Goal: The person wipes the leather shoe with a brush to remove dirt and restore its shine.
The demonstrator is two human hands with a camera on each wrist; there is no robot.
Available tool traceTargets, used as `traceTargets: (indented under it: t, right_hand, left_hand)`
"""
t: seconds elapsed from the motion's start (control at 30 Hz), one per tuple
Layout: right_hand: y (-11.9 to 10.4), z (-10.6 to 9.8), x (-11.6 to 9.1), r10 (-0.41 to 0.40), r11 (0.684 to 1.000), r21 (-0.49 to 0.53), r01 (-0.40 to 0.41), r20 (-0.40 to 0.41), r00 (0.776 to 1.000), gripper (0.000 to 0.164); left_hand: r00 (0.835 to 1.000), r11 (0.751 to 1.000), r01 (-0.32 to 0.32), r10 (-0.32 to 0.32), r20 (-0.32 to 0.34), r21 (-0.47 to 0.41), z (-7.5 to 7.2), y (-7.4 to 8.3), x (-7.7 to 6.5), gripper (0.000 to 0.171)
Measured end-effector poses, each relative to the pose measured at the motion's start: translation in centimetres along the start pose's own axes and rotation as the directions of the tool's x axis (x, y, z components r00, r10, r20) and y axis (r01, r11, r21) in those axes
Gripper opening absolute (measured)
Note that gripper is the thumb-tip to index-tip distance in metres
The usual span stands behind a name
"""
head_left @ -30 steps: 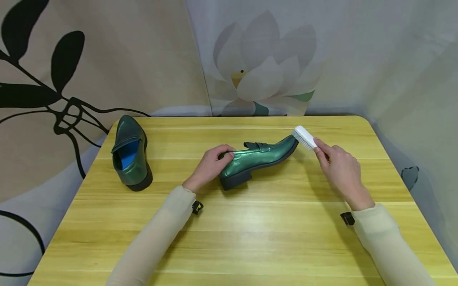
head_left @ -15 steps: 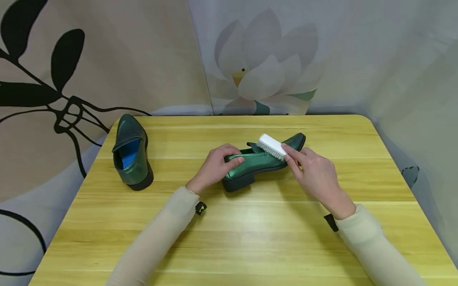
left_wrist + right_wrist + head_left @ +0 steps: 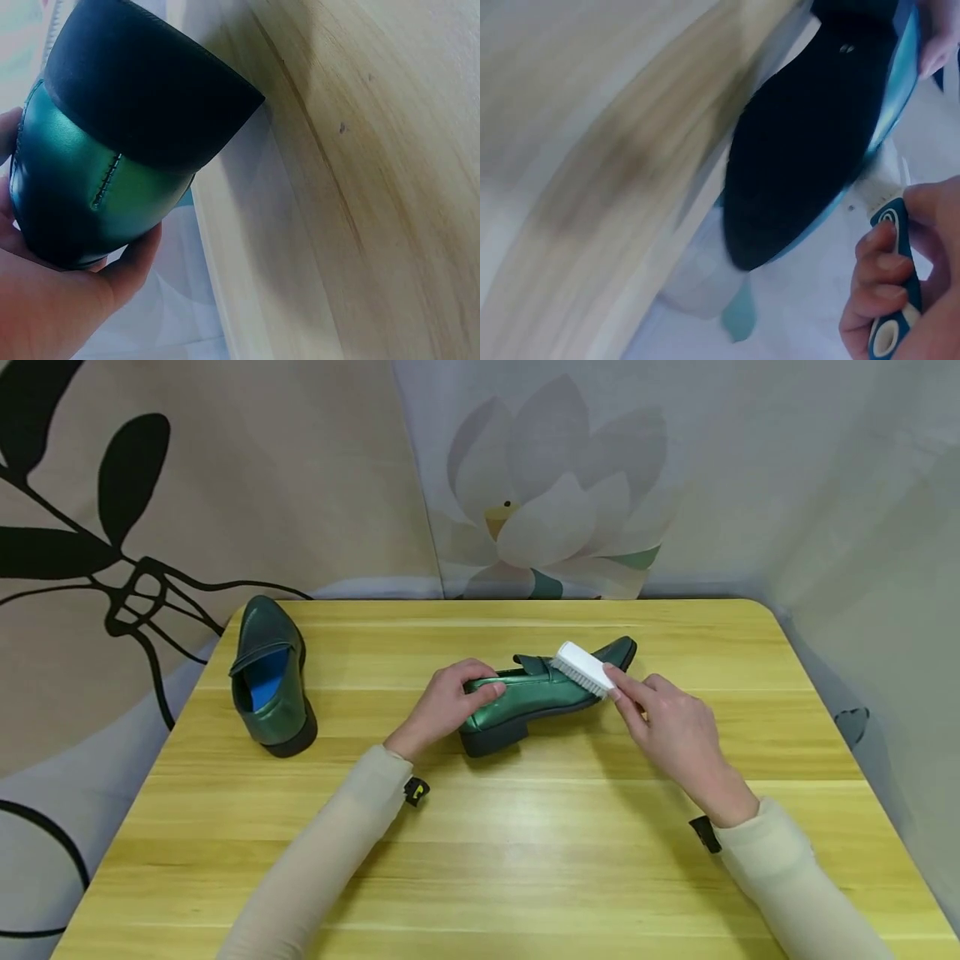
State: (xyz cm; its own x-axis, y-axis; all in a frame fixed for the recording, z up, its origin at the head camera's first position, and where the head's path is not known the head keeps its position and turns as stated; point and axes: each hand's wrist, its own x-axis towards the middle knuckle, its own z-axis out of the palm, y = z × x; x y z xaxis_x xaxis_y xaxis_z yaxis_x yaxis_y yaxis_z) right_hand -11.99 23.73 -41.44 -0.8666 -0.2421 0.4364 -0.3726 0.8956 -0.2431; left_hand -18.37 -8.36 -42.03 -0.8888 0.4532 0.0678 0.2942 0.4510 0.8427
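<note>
My left hand (image 3: 446, 702) grips a shiny green loafer (image 3: 517, 697) by its heel end, thumb on the near side. The shoe is tilted on its side, toe pointing right, and its black heel block (image 3: 150, 82) fills much of the left wrist view. In my right hand (image 3: 678, 731) is a white-headed brush (image 3: 585, 667), its bristles against the front upper beside the strap. The right wrist view shows fingers curled round the brush's blue and white handle (image 3: 904, 247), along with the loafer's dark sole (image 3: 810, 142).
A matching green loafer (image 3: 276, 714) with a blue insole stands at the left of the wooden table (image 3: 525, 860), toe toward the back edge. Behind the table hangs a curtain (image 3: 750, 485) with flower and leaf prints.
The brush has moved from the toe tip back to the upper near the strap, then shifted slightly toward the toe. My left hand keeps holding the heel end, and the shoe has shifted only slightly.
</note>
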Motion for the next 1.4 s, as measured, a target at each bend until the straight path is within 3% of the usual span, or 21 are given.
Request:
traceTargets:
  t: [0.23,0.47,0.63,0.9,1.0,1.13,1.27,1.33,1.4]
  right_hand:
    - [3.8,0.5,0.9,0.128,0.991,-0.029,-0.129,-0.016,0.992,0.037]
    - [6.7,0.7,2.2,0.232,0.973,-0.012,-0.232,0.062,0.971,0.04]
    - [7.0,0.5,1.8,0.193,0.979,0.06,-0.196,0.06,0.979,0.04]
    - [4.3,-0.7,-0.2,0.066,0.991,0.105,-0.079,0.125,0.99,0.051]
    - [3.8,-0.5,-0.4,0.056,0.99,0.12,-0.072,0.132,0.99,0.052]
    - [4.6,-0.1,0.2,0.149,0.974,0.149,-0.168,0.128,0.98,0.047]
    - [6.3,0.2,0.9,0.286,0.937,0.158,-0.313,0.172,0.943,0.051]
    - [7.0,0.3,1.0,0.319,0.924,0.149,-0.353,0.209,0.924,0.053]
    - [7.2,0.2,1.0,0.317,0.924,0.142,-0.354,0.229,0.92,0.053]
  left_hand:
    - [1.0,1.0,-0.001,0.001,0.023,0.022,0.2,-0.2,0.2,0.028]
    - [0.999,1.0,0.006,-0.006,0.034,0.023,0.4,-0.3,0.2,0.029]
    - [1.0,1.0,0.006,-0.006,0.026,0.014,0.4,-0.6,0.3,0.029]
    - [1.0,1.0,0.02,-0.02,-0.011,0.006,-0.1,-1.1,0.4,0.029]
    - [1.0,1.0,0.025,-0.025,-0.017,0.009,-0.3,-1.2,0.4,0.029]
    - [0.999,0.999,0.033,-0.032,-0.019,0.009,-0.3,-1.3,0.4,0.029]
    - [0.999,0.999,0.044,-0.044,-0.01,0.009,-0.4,-1.3,0.4,0.03]
    - [0.999,0.999,0.046,-0.046,-0.005,0.008,-0.4,-1.2,0.4,0.031]
    - [0.999,0.999,0.042,-0.042,-0.005,0.011,-0.5,-1.2,0.5,0.031]
